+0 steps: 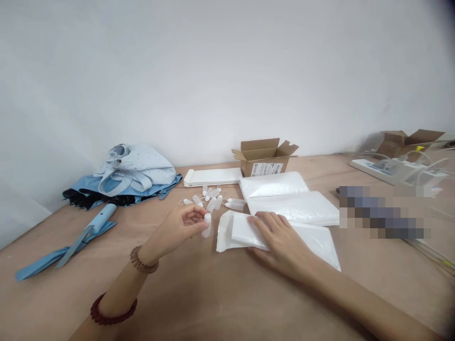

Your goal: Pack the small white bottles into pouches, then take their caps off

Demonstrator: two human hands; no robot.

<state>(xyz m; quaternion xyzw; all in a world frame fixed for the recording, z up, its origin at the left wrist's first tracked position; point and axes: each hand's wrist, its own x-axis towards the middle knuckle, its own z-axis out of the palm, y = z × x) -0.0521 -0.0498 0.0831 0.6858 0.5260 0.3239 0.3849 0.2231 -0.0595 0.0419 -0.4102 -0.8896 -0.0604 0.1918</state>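
My left hand (183, 222) pinches a small white plastic bottle (206, 224) by its cap, just above the wooden table (199, 293). My right hand (280, 239) lies flat, fingers stretched out, on a white plastic pouch (236, 231) whose open end faces the bottle. Beyond the left hand lies a loose cluster of several more small bottles (213, 201). Stacks of white pouches (291, 201) sit behind and to the right of my right hand.
An open cardboard box (265, 157) stands near the wall, with a flat white stack (211, 176) to its left. A blue folded umbrella and light blue clothing (131, 177) lie at the left. A power strip with cables (394, 170) and another box (408, 140) are far right.
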